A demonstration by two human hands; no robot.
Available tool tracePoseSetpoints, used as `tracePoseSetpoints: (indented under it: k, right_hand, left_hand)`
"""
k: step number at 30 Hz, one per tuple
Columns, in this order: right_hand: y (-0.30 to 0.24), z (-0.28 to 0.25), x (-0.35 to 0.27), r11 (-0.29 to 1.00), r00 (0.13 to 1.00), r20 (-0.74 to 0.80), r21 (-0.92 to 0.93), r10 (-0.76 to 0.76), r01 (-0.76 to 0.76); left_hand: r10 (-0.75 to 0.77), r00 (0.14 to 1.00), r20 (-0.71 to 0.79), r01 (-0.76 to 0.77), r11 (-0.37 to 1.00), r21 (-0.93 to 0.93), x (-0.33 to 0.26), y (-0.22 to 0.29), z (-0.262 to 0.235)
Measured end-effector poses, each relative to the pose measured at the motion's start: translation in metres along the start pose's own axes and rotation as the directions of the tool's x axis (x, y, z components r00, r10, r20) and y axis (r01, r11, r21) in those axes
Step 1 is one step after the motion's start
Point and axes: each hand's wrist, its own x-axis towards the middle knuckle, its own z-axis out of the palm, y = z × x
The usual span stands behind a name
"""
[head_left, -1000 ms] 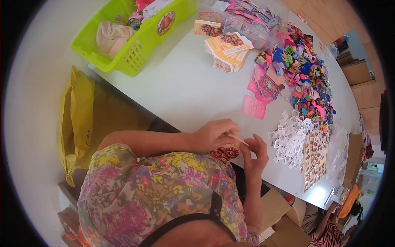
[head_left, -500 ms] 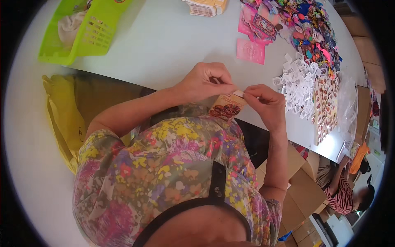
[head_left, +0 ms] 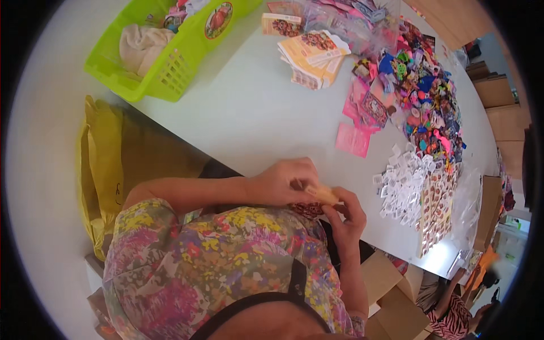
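In front of my chest, at the near edge of the table, both hands hold a small cardboard box [head_left: 322, 194]. Its pale orange top faces up, and a little of its brown printed picture shows below. My left hand [head_left: 285, 182] is closed on the box's left side, thumb and fingers at its upper edge. At the other end, my right hand [head_left: 345, 215] pinches the box between thumb and curled fingers. Whatever is inside the box cannot be seen.
Flat orange cartons [head_left: 315, 54] lie stacked at the back, near a green basket [head_left: 122, 85] with cloth in it. On the right are pink cards [head_left: 352, 139], colourful trinkets [head_left: 425, 90], white tags [head_left: 403, 180] and a printed sticker sheet [head_left: 438, 207]. A co-worker [head_left: 450, 314] is at lower right.
The box has tipped, so its top now shows instead of its printed front. My right hand has curled round its end. The view has shifted, bringing more of the table's far side in.
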Motion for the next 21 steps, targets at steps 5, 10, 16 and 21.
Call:
tracePoseSetpoints:
  k: [5, 10, 16, 21]
  right_hand:
    - [0.013, 0.009, 0.084, 0.965, 0.989, -0.012, 0.220, 0.149, -0.143]
    - [-0.005, 0.048, 0.202, 0.741, 0.860, 0.063, -0.478, -0.506, 0.471]
    - [-0.010, 0.070, 0.215, 0.691, 0.819, 0.146, -0.467, -0.555, 0.551]
    - [0.001, 0.054, 0.204, 0.674, 0.824, 0.203, -0.491, -0.529, 0.553]
  left_hand:
    - [-0.352, 0.801, -0.484, 0.117, 0.885, -0.450, 0.006, -0.003, -0.060]
    - [-0.189, 0.480, -0.857, 0.071, 0.982, -0.177, 0.027, -0.021, -0.143]
    - [-0.209, 0.452, -0.867, -0.005, 0.972, -0.237, 0.039, -0.022, -0.166]
    - [0.057, 0.379, -0.924, 0.038, 0.996, 0.077, 0.043, -0.027, -0.183]
